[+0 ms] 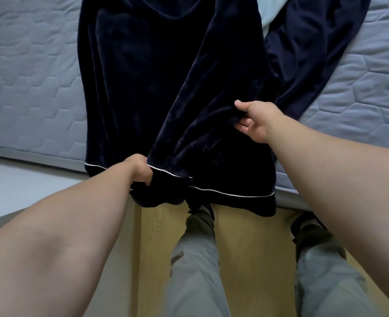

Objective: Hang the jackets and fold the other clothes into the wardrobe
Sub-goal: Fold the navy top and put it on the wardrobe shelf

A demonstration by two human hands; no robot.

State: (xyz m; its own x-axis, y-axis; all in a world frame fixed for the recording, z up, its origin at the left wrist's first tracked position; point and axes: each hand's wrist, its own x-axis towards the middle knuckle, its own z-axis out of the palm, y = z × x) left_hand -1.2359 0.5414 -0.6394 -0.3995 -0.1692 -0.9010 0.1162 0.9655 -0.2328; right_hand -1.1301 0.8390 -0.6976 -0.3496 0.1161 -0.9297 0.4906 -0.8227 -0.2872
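A dark navy velvet top (143, 72) with thin white piping lies spread on the grey quilted mattress (28, 76), its hem hanging over the near edge. One sleeve is folded diagonally across the front. My left hand (140, 170) grips that sleeve's cuff at the piping near the hem. My right hand (255, 121) pinches the sleeve's right edge higher up. A second dark navy garment (312, 49) lies on the mattress to the right, partly under the top.
A pale light-blue cloth (269, 10) shows at the top between the two navy garments. The mattress's near edge runs across the middle. Below it are a wooden floor (246, 236), my legs in grey trousers and dark shoes, and a grey surface at left.
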